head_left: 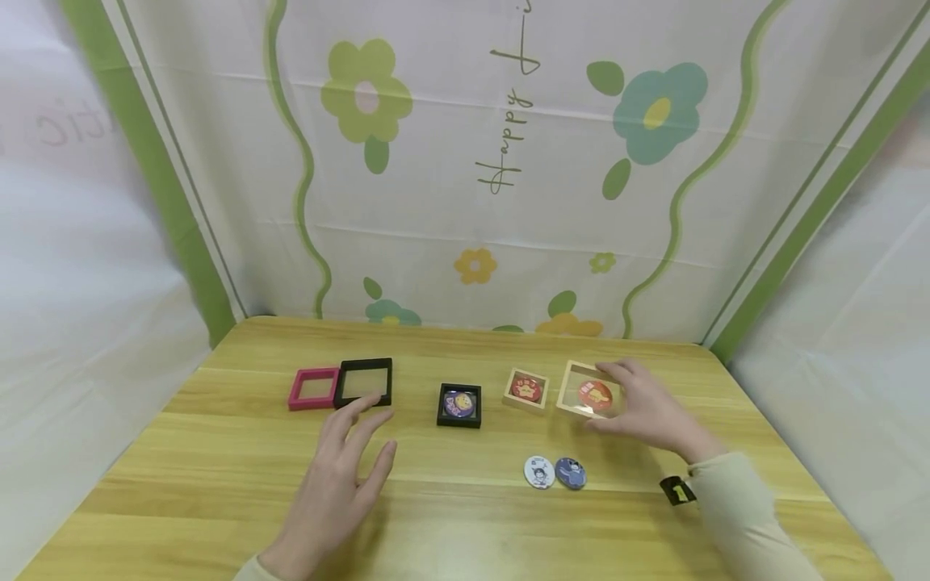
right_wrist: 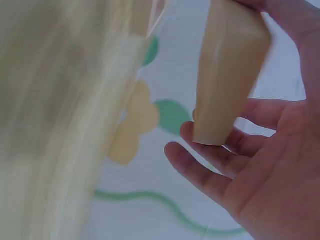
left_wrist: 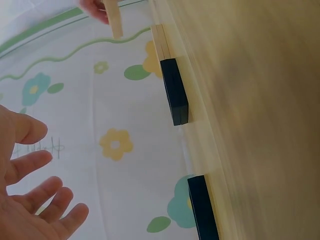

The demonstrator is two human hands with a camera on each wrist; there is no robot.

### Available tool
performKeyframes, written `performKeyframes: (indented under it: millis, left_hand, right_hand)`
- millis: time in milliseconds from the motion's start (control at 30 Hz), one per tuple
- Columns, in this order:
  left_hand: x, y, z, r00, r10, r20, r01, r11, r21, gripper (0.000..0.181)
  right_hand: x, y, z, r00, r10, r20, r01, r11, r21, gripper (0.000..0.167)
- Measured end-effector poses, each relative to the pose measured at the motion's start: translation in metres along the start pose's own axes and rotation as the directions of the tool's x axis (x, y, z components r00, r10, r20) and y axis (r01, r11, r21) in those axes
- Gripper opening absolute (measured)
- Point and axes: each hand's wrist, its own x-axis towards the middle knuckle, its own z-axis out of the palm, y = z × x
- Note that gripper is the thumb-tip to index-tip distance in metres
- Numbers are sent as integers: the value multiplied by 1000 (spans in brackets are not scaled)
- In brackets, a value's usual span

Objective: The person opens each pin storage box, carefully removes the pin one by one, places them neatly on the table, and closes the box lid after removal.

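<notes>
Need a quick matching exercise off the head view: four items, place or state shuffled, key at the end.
1. Pink square frame
2. Small black square frame
3. Large pale wood-coloured square frame
4. White round badge

A. Gripped by the right hand
B. Beside a dark-blue round badge, outside any frame
C. Has a purple-and-yellow round badge inside
D. Leftmost frame in view

Pairs: 1-D, 2-C, 3-A, 4-B

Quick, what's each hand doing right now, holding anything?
Left hand: open, holding nothing.
Right hand: closed on the larger pale wooden frame, with a red round badge inside it.
</notes>
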Motion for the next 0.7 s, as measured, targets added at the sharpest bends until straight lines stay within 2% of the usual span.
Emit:
performKeyframes:
  millis: [200, 467, 567, 700]
  left_hand:
    - [0, 1, 1, 1000, -15, 3, 15, 1000, -2, 41]
    - [-1, 3, 3, 1000, -23, 0, 23, 1000, -11, 45]
    - [-2, 5, 6, 1000, -8, 20, 9, 1000, -18, 51]
    - [-6, 9, 13, 997, 21, 79, -18, 999, -31, 62]
  right_hand:
    - [-5, -33, 4, 997, -69, -45, 71, 996, 55, 100]
    - [-11, -70, 14, 980, -151, -126, 167, 978, 122, 102]
    - [-13, -84, 19, 972, -193, -134, 211, 969, 130, 101]
    - [-15, -99, 29, 957, -253, -139, 273, 951, 144, 99]
